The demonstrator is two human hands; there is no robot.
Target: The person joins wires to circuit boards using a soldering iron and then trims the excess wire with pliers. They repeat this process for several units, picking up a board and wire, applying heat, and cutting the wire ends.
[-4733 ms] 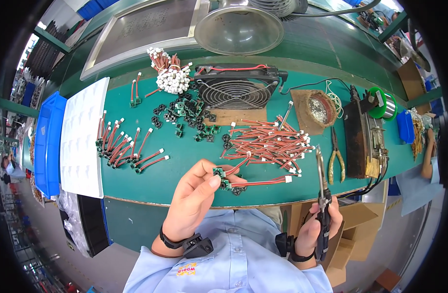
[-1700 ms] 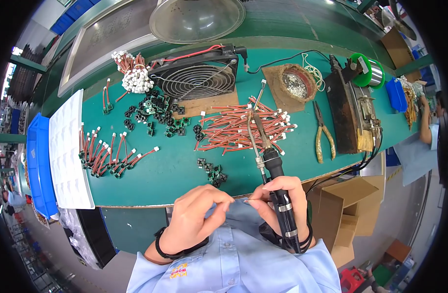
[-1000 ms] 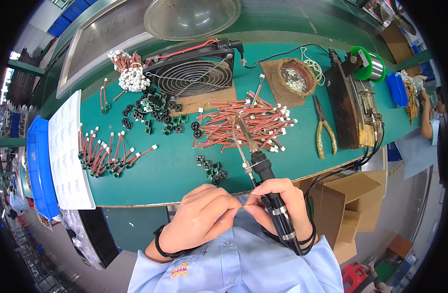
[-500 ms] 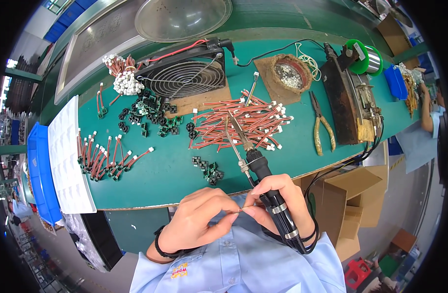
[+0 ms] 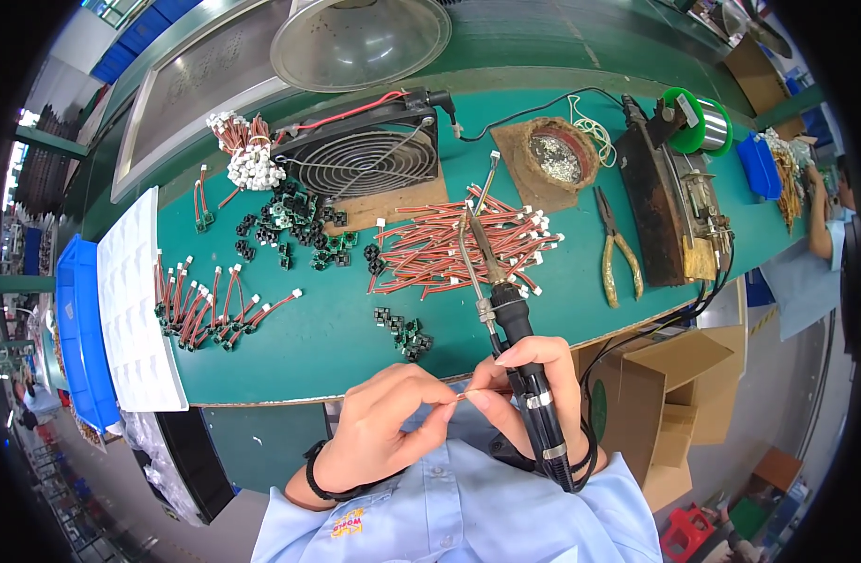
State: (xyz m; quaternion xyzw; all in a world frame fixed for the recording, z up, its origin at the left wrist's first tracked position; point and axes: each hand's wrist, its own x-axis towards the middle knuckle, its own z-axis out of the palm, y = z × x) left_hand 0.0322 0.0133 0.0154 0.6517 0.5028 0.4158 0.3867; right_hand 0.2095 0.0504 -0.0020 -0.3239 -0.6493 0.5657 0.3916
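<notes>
My left hand point(image 5: 385, 424) is closed in a pinch on a thin reddish wire point(image 5: 461, 396) just off the table's front edge. My right hand point(image 5: 563, 380) wraps round a black soldering iron point(image 5: 513, 317) with a metal solder-feed tube at its side. Its thumb and a fingertip also meet the wire beside the left fingertips. What the wire ends in is hidden by my fingers. The iron's tip points away from me, over a heap of red-and-brown wires with white connectors point(image 5: 430, 249). Small green circuit boards with black parts point(image 5: 407, 336) lie beyond my left hand.
Boards with wires attached point(image 5: 205, 314) lie at left beside a white tray sheet point(image 5: 139, 310) and blue bin point(image 5: 83, 328). Behind are a fan point(image 5: 365, 164) and solder-scrap dish point(image 5: 562, 155). Pliers point(image 5: 613, 253), a solder spool point(image 5: 716, 122) and cardboard boxes point(image 5: 637, 394) are at right.
The soldering iron has turned more upright, its tip shifting a little to the right. My fingertips stay together on the wire. The whole view has shifted slightly.
</notes>
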